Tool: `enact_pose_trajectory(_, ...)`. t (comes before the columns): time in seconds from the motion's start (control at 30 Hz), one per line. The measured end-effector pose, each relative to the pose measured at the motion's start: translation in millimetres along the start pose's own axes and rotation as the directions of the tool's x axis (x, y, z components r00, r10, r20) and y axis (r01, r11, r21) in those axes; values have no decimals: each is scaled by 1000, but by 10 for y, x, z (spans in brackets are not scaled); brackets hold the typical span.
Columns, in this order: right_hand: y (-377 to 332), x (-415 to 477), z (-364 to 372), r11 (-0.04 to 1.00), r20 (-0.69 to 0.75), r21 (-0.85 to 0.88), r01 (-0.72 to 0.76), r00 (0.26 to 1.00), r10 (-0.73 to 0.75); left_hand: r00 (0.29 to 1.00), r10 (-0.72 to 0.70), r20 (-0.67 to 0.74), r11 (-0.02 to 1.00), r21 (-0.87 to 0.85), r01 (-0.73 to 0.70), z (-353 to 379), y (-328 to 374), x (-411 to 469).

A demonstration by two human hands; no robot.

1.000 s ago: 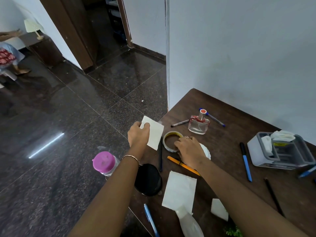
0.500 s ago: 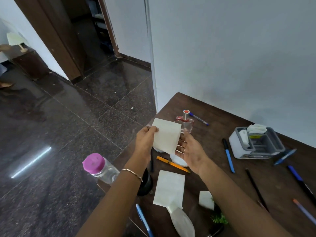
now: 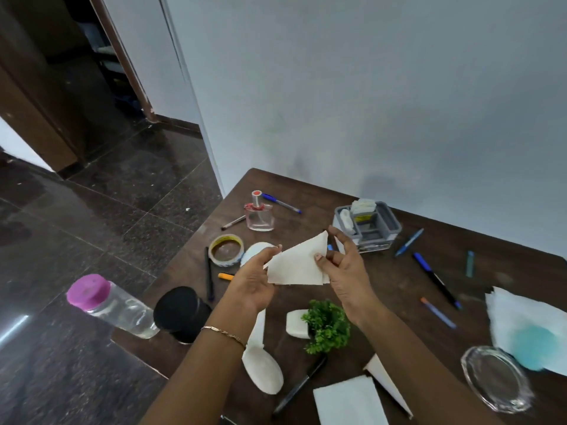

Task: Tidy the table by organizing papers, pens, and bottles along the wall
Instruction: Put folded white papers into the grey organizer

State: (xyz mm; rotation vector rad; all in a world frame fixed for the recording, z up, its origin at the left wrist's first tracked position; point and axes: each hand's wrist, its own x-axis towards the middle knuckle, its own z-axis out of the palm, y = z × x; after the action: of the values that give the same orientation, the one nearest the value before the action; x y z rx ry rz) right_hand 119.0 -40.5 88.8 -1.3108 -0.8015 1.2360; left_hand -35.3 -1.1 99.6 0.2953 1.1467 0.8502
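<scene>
no readable text, tape roll (image 3: 226,250) print and organizer (image 3: 368,228) label blurred

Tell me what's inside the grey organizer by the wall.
In the grey organizer, white wadded paper sits in back and left compartments; the front ones look dark. The right hand covers its near-left corner.

Tabletop (image 3: 383,305): dark brown wood, grain visible, low sheen. Paper sheet (image 3: 299,266): white, matt, soft w/ creases, tissue-like. Floor (image 3: 92,228): dark speckled stone tiles, v. glossy, reflects light. Wall (image 3: 368,102): painted, matt, smooth. Perfume bottle (image 3: 259,221): clear glass, glossy. Water bottle (image 3: 129,317): clear plastic, smooth; cap (image 3: 89,291) pink plastic, matt. Dish (image 3: 495,378): clear glass, shiny. Tape roll (image 3: 226,250): glossy film. Organizer (image 3: 391,223): grey plastic, smooth, semi-matt. Bracelet (image 3: 225,332): thin metal chain, gold-tone, shiny. Plant (image 3: 328,326): green, rough-textured, prob. plastic.
</scene>
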Motion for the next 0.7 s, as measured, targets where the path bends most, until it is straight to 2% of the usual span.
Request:
enact_pose_trajectory(0.07, -78, -97, -158, 999, 41, -20, 27, 999, -26, 998, 64, 1, 998, 0, -64, 113, -109, -47)
enact_pose_trajectory(0.23, -139, -275, -482, 992, 156, -110, 57, 987, -40, 962, 272, 10, 952, 142, -271, 406, -361, -236)
enact_pose_trajectory(0.47, -170, -474, -689, 986, 164, -87, 145, 978, -130, 884, 446, 142, 826, 315, -468, 723, -645, -500)
enact_pose_trajectory(0.53, -181, -472, -732, 994, 137, -25, 110, 985, -105, 855, 485, 182, 770, 373, -517, 729, -701, -518)
enact_pose_trajectory(0.6, -185, -462, -761, 993, 91, -21, 115, 990, -112, 804, 548, 232, 674, 447, -588, 724, -742, -519)
enact_pose_trajectory(0.7, -189, -435, -822, 972, 54, -145, 185, 982, -179, 719, 627, 300, 519, 528, -672, 720, -757, -505)
